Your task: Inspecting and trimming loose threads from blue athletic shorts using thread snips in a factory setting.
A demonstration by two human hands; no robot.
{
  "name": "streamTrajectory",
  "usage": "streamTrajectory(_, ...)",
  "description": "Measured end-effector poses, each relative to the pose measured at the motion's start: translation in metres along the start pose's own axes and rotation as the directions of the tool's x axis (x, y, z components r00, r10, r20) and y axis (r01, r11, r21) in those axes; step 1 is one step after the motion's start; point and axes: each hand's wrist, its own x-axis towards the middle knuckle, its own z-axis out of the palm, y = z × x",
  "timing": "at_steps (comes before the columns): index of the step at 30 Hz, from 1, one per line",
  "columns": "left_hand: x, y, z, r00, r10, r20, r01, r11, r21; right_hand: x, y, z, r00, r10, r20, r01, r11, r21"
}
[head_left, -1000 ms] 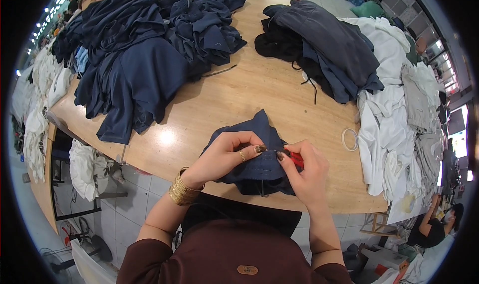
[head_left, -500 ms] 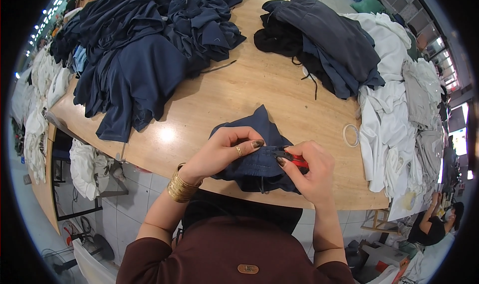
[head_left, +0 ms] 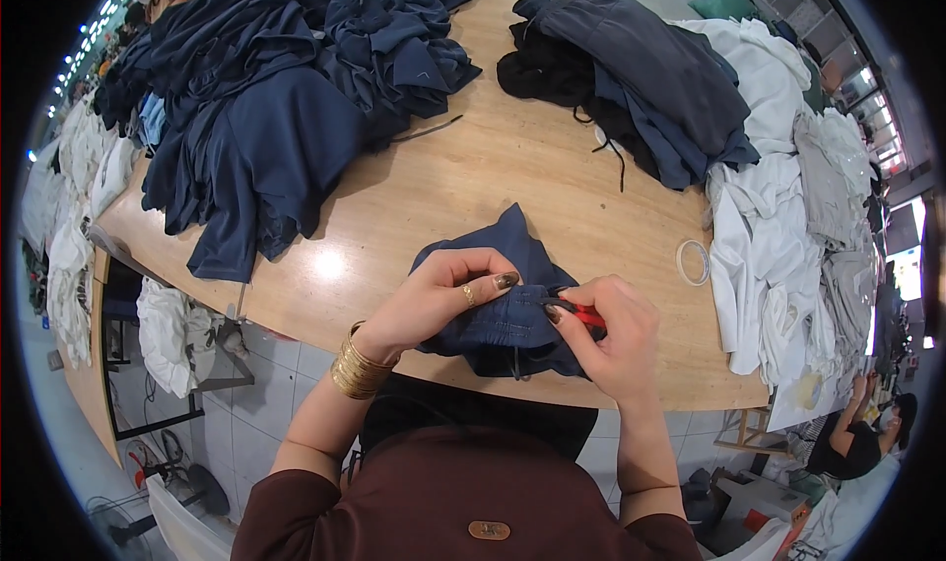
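A navy garment [head_left: 503, 336] with a gathered, stitched band lies bunched at the table's near edge. My left hand [head_left: 443, 290], with a ring and gold bangles at the wrist, pinches the upper edge of that band between thumb and fingers. In my right hand [head_left: 616, 330] is a pair of thread snips [head_left: 588, 316] with red on the handle and dark blades. The blades point left and lie against the band, close to my left fingertips. My right palm hides part of the handle. A dark cord end [head_left: 519, 364] hangs from the garment's near side.
Heaped navy garments [head_left: 286, 137] cover the table's far left. Dark grey and black garments [head_left: 641, 68] lie at far right, beside white clothes [head_left: 754, 236]. A tape roll [head_left: 693, 263] rests near the right edge of the table [head_left: 434, 182]. Another person [head_left: 857, 438] is at lower right.
The snips' blades and my right fingers have shifted very slightly along the band. My left hand keeps its pinch on the garment.
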Motion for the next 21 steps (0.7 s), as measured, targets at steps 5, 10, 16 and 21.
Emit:
streamTrajectory(5,-0.0009,0.0003,-0.0001,1.000,-0.013,-0.003,0.012,1.000,-0.025,-0.0013,0.0003,-0.0015,1.000,0.015,-0.022,-0.014,1.000,0.026)
streamTrajectory(10,-0.0010,0.0001,-0.0005,1.000,0.003,-0.004,-0.003,1.000,-0.001,0.0008,-0.0021,-0.0024,1.000,-0.018,-0.001,0.018,1.000,0.000)
streamTrajectory(16,0.0001,-0.0023,-0.0010,1.000,0.011,0.010,-0.011,1.000,-0.009,0.0005,-0.0012,0.0012,1.000,-0.029,0.001,0.029,1.000,0.008)
streamTrajectory(21,0.0003,-0.0011,-0.0005,1.000,0.005,0.013,-0.004,0.999,-0.047,-0.0015,0.0011,0.0043,0.999,0.004,-0.044,-0.003,1.000,0.024)
